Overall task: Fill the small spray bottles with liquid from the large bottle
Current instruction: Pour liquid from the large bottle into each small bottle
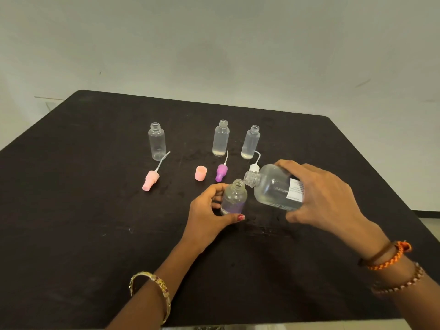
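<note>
Here both hands grip: left (209,210) holds small bottle (234,197); right (326,196) tilts large bottle (273,186).

Three open small bottles (157,141) (221,138) (250,142) stand in a row at table (71,210) rear. Before them lie pump heads (150,180) (221,172) and a cap (200,173). Nearer, a fourth bottle (234,197) stands left of the tilted large bottle (273,186).

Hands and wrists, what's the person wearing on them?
Both forearms are bare, no sleeves. The left wrist has a gold bangle with red stones; the left thumbnail is painted red. The right wrist carries an orange braided band, a brown band and a beaded bracelet.
</note>
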